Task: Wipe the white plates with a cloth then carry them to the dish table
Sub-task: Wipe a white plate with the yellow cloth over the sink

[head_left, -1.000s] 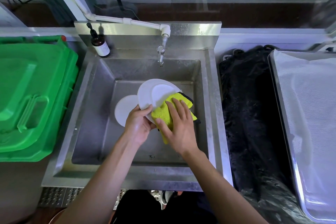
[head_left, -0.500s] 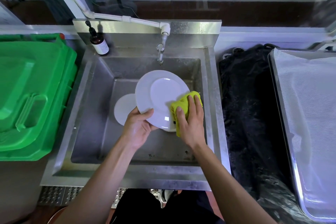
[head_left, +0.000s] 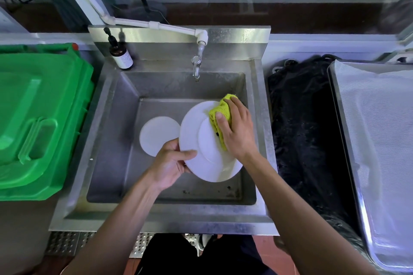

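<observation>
at a steel sink (head_left: 263,131), mid-wipe. nearest, at about 7 o'clock of the basin, left hand (head_left: 168,166) clamped on the rim of a white plate (head_left: 194,140), thumb laid across its upper face and the other fingers hidden beneath, presumably to brace it against the rubbing. plate held above the basin floor and tilted, face turned toward the wearer, likely so the whole surface stays in sight and any drips fall into the sink. further in, at roughly 2 o'clock of that plate, right hand (head_left: 238,129) pressed flat over a bunched yellow-green cloth (head_left: 221,111), fingers closed down on it and pinning it to the plate's far rim, apparently working the edge. to the held plate's 9 o'clock, a second white plate (head_left: 156,135) lying flat on the basin floor, partly overlapped in view by the held one, seemingly awaiting its turn. carrying stage not yet begun. beyond, at 12 o'clock, a tap (head_left: 196,67) hanging over the basin with no water seen running; at 10 o'clock a dark pump bottle (head_left: 120,56) parked on the sink's back corner, within reach. green bin (head_left: 40,118) at 9 o'clock beside the sink; black sheeting (head_left: 301,129) and a cloth-lined metal tray (head_left: 380,140) at 3 o'clock, whether the dish table impossible to say.
</observation>
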`<move>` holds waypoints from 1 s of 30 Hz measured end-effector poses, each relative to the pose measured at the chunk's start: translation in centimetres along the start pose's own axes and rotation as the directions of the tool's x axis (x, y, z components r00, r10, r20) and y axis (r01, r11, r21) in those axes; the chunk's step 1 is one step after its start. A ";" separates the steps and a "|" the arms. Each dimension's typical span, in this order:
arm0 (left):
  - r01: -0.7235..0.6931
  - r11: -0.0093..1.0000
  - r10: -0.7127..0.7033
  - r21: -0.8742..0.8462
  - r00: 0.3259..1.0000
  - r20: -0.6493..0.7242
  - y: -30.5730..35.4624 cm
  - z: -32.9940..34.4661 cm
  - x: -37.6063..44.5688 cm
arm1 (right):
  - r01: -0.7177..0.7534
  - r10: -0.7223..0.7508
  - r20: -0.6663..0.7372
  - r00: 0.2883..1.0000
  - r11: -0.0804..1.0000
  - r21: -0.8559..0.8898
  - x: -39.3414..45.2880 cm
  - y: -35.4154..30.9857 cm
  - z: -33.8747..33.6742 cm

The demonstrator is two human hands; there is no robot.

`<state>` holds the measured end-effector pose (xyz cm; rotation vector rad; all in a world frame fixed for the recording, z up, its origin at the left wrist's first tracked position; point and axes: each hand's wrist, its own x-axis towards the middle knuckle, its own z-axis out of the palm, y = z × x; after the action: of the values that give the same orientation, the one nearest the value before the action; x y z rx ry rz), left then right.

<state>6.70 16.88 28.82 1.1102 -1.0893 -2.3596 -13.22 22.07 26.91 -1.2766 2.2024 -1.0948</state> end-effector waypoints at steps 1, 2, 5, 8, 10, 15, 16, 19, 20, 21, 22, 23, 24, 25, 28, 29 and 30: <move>0.006 1.000 -0.006 0.003 1.000 0.002 0.1 -0.1 0.0 | 0.028 -0.028 0.011 1.000 0.999 -0.026 0.1 -0.1 0.1; 0.010 1.000 -0.010 0.010 1.000 0.003 0.1 -0.1 0.0 | 0.054 -0.053 0.021 0.998 0.997 -0.053 0.1 -0.3 0.3; 0.023 0.999 -0.024 0.044 1.000 0.013 0.0 -0.3 0.0 | 0.127 -0.124 0.032 0.992 0.987 -0.095 -0.3 -1.2 1.1; 0.030 0.998 -0.032 0.047 0.999 0.028 -0.5 -0.4 0.1 | 0.211 -0.207 0.048 0.977 0.971 -0.111 -1.1 -2.2 2.1; 0.032 0.998 -0.033 0.048 0.999 0.029 -0.8 -0.5 0.1 | 0.237 -0.230 0.065 0.971 0.965 -0.114 -1.6 -2.7 2.7; 0.037 0.994 -0.039 0.100 0.999 0.017 -1.1 -0.9 0.2 | 0.294 -0.284 0.088 0.955 0.947 -0.133 -2.7 -3.8 3.6; 0.036 0.994 -0.038 0.104 0.999 0.017 -1.1 -1.0 0.1 | 0.300 -0.289 0.093 0.953 0.945 -0.134 -2.7 -3.9 3.6; 0.026 0.995 -0.029 0.094 0.999 0.038 -0.7 -1.1 -0.1 | 0.314 -0.302 0.115 0.946 0.944 -0.103 -2.0 -4.0 3.3; 0.026 0.996 -0.030 0.086 0.999 0.043 -0.5 -1.1 -0.2 | 0.315 -0.305 0.115 0.945 0.946 -0.080 -1.6 -4.0 3.1; 0.029 0.997 -0.032 0.076 0.998 0.045 -0.4 -1.1 -0.2 | 0.312 -0.305 0.107 0.946 0.948 -0.058 -1.2 -3.9 2.9; 0.032 0.997 -0.034 0.066 0.998 0.044 -0.4 -1.2 -0.3 | 0.308 -0.303 0.094 0.948 0.950 -0.043 -0.7 -3.9 2.8; 0.032 0.998 -0.034 0.057 0.999 0.037 -0.3 -1.3 -0.4 | 0.303 -0.299 0.081 0.951 0.952 -0.037 -0.2 -3.8 2.7; 0.030 0.998 -0.031 0.051 0.999 0.027 -0.2 -1.4 -0.4 | 0.297 -0.293 0.068 0.954 0.954 -0.040 0.2 -3.7 2.7; 0.025 0.999 -0.026 0.046 1.000 0.018 -0.1 -1.5 -0.5 | 0.287 -0.284 0.057 0.957 0.957 -0.048 0.6 -3.5 2.6; 0.008 1.000 -0.008 0.023 1.000 -0.008 0.2 -2.0 -0.6 | 0.229 -0.226 0.039 0.973 0.970 -0.078 1.2 -2.6 2.6; 0.001 1.000 -0.001 0.014 1.000 -0.017 0.3 -2.1 -0.6 | 0.205 -0.203 0.036 0.978 0.976 -0.073 1.2 -2.2 2.6; -0.008 1.000 0.008 0.004 1.000 -0.029 0.4 -2.3 -0.6 | 0.180 -0.179 0.035 0.983 0.982 -0.057 1.1 -1.8 2.6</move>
<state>8.82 15.79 28.55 1.1354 -1.0864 -2.3295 -11.17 19.45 26.73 -1.5329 2.1464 -1.0730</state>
